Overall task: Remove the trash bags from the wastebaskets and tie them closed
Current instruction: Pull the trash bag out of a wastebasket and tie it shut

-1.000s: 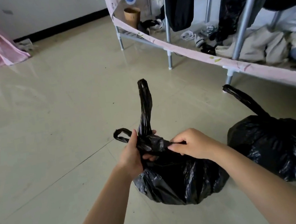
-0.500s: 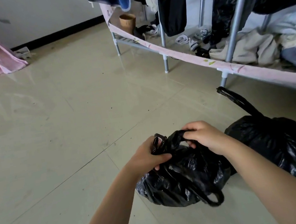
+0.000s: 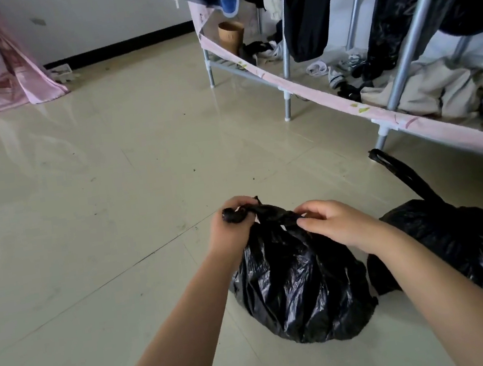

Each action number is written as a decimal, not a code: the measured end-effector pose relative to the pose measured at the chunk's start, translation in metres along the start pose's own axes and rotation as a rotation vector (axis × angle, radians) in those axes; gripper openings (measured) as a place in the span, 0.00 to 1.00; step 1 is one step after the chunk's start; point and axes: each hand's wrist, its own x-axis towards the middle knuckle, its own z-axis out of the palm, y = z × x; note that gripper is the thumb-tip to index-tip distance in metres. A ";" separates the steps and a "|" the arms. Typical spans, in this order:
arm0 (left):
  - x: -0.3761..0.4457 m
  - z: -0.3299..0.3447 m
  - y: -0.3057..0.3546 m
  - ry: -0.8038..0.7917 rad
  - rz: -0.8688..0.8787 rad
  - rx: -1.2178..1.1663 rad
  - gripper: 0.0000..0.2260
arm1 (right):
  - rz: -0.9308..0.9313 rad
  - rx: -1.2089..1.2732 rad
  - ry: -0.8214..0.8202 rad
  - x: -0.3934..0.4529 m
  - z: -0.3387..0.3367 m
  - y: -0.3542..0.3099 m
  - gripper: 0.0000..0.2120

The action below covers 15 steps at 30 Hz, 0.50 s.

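The left hand (image 3: 233, 223) is clenched around one twisted handle of the black trash bag (image 3: 302, 282), pulled leftward; the other is pinched by the right hand (image 3: 338, 225). The bag sits upright on the tiled floor (image 3: 100, 216), beside a second tied bag (image 3: 456, 234).

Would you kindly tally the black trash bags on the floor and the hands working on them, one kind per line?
Black trash bags: 2, the near trash bag being tied and the far trash bag beside it
Hands: 2, left hand and right hand, both gripping the near trash bag's top
Total: 4
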 end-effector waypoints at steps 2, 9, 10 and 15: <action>-0.004 0.001 -0.001 0.046 0.073 -0.081 0.20 | -0.001 0.075 0.031 0.000 0.003 0.001 0.10; -0.001 -0.009 -0.003 -0.089 -0.065 -0.615 0.32 | 0.081 0.344 0.148 0.003 0.011 0.004 0.12; -0.002 -0.011 -0.005 -0.120 -0.085 -0.631 0.31 | 0.098 0.411 0.196 0.003 0.010 0.005 0.13; -0.008 -0.014 -0.011 -0.277 -0.192 -0.588 0.30 | 0.238 0.684 0.201 0.007 0.012 0.006 0.22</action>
